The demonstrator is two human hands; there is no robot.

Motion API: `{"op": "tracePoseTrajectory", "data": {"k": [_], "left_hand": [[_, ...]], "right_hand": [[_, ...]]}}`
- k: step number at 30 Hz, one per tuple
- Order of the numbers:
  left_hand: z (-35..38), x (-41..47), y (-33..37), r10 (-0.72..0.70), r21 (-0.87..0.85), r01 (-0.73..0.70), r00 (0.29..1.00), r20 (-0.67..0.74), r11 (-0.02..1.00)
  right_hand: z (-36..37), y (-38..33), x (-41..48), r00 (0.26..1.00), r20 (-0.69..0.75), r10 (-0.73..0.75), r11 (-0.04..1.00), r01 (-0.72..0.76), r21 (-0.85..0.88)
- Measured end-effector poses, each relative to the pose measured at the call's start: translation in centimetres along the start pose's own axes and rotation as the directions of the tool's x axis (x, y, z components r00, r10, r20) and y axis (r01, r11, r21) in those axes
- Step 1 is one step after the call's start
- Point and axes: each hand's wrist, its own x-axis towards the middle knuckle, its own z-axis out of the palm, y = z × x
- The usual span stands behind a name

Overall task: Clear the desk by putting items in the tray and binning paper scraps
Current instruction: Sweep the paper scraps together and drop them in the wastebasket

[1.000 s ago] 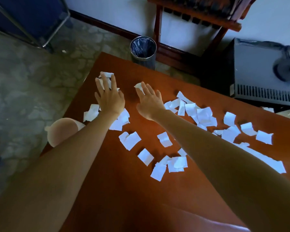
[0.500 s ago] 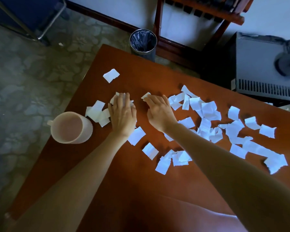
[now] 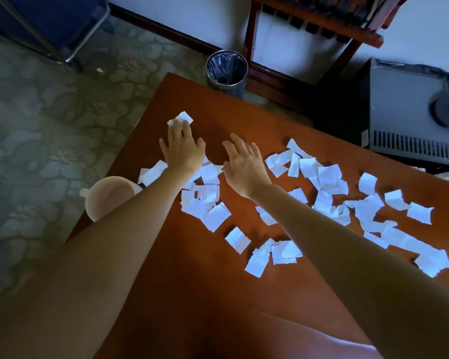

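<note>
Several torn white paper scraps point(image 3: 324, 177) lie scattered over the brown wooden desk point(image 3: 182, 275). My left hand point(image 3: 182, 150) reaches toward the far left corner with straight fingers, its fingertips touching a lone scrap point(image 3: 186, 117). My right hand point(image 3: 244, 164) hovers flat beside it with spread fingers and holds nothing. A small heap of scraps point(image 3: 205, 200) sits just below both hands. A round metal bin point(image 3: 227, 69) with a dark liner stands on the floor past the desk's far corner.
A beige plastic jug point(image 3: 106, 195) sits at the desk's left edge, partly behind my left forearm. A grey machine point(image 3: 410, 115) stands at the right, a wooden shelf leg point(image 3: 250, 35) behind the bin. Patterned floor lies to the left.
Both hands have moved away from me again, off the gathered heap. The left hand now reaches the lone scrap near the far corner; the right hand has lifted with fingers spread.
</note>
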Motion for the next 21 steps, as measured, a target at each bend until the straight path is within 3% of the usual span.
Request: {"op": "tracePoseTrajectory", "data": {"k": [7, 12, 16, 21], "left_hand": [[2.3, -4.7, -0.4, 0.064, -0.049, -0.070, 0.992, -0.106, 0.996], [4.2, -9.6, -1.7, 0.272, 0.062, -0.265, 0.932, -0.240, 0.962], [3.2, -9.9, -2.1, 0.160, 0.038, -0.157, 0.929, -0.334, 0.987], [3.3, -8.3, -2.7, -0.114, -0.011, 0.114, 0.976, -0.184, 0.993]], "right_hand": [[1.3, 0.3, -1.2, 1.000, -0.001, 0.024, 0.999, -0.024, 0.040], [2.5, 1.0, -4.0, 1.000, 0.017, -0.004, 0.999, 0.003, 0.054], [3.2, 1.4, -5.4, 0.989, -0.147, 0.000, 0.998, 0.010, 0.068], [2.5, 1.1, -4.7, 0.999, 0.030, 0.015, 1.000, -0.015, 0.004]]}}
